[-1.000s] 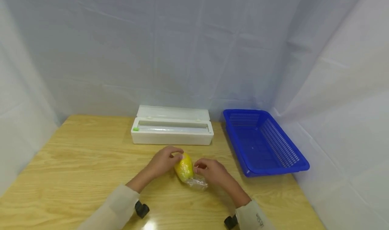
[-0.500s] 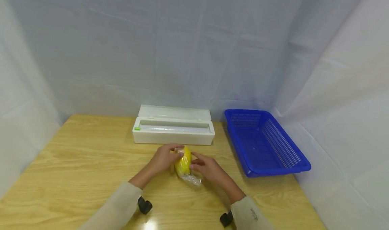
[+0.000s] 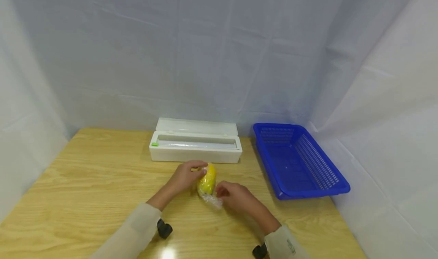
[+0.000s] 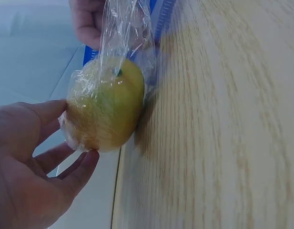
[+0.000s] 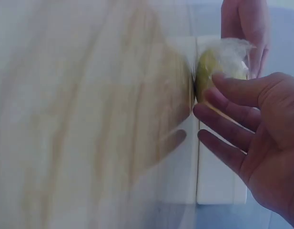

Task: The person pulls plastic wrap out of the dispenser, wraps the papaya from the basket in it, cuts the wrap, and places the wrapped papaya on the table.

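A yellow oval fruit (image 3: 208,178), greenish around its stem end in the left wrist view, is wrapped in clear cling film (image 4: 125,36). Loose film trails from the stem end towards the person. My left hand (image 3: 184,177) holds the far end of the fruit (image 4: 111,107) between thumb and fingertips, close over the wooden table. Beside the near end, my right hand (image 3: 237,197) has its fingertips right at the trailing film. The right wrist view shows this right hand (image 5: 261,124) with its fingers spread apart and thumb and forefinger close to the fruit.
Behind the hands stands a white cling film dispenser box (image 3: 195,155), lid raised, with a roll inside and a green slider at its left end. A blue plastic basket (image 3: 273,175) sits on the right of the wooden table (image 3: 85,183). Pale sheets hang around the sides.
The fruit has shifted slightly away from the person, turned by the left hand. The right hand came in to its side, then drew back nearer the person, beside the loose film.
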The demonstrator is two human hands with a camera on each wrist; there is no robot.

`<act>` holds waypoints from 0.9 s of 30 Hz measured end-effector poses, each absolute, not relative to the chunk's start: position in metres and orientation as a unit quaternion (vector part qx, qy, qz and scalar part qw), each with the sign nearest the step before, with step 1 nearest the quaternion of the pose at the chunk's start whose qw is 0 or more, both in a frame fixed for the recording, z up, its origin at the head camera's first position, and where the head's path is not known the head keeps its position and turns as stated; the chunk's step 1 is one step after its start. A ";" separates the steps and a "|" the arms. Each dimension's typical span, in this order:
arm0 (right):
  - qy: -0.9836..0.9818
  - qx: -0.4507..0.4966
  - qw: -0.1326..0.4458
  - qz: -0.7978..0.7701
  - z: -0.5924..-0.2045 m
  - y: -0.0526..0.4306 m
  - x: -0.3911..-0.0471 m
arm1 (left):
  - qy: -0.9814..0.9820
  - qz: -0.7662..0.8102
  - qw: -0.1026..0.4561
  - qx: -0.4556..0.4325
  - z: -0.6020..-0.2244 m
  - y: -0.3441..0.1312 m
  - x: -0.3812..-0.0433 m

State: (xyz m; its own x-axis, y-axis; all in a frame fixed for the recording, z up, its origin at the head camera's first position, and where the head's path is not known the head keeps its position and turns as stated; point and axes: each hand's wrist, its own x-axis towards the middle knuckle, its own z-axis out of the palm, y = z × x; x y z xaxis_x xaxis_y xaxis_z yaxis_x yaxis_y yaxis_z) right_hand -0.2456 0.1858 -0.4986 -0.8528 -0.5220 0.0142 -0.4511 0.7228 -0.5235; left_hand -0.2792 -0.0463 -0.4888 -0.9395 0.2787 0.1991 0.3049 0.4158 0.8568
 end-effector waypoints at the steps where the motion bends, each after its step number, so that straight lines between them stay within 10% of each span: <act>1: 0.923 -0.268 0.072 -0.265 -0.498 0.185 -0.244 | -0.843 -0.510 0.010 -0.173 -0.489 -0.047 -0.279; 9: 0.909 -0.293 0.098 -0.279 -0.496 0.179 -0.236 | -0.843 -0.501 -0.031 -0.191 -0.489 -0.051 -0.280; 27: 0.870 -0.271 -0.083 -0.404 -0.502 0.162 -0.251 | -0.849 -0.487 -0.029 -0.202 -0.491 -0.047 -0.278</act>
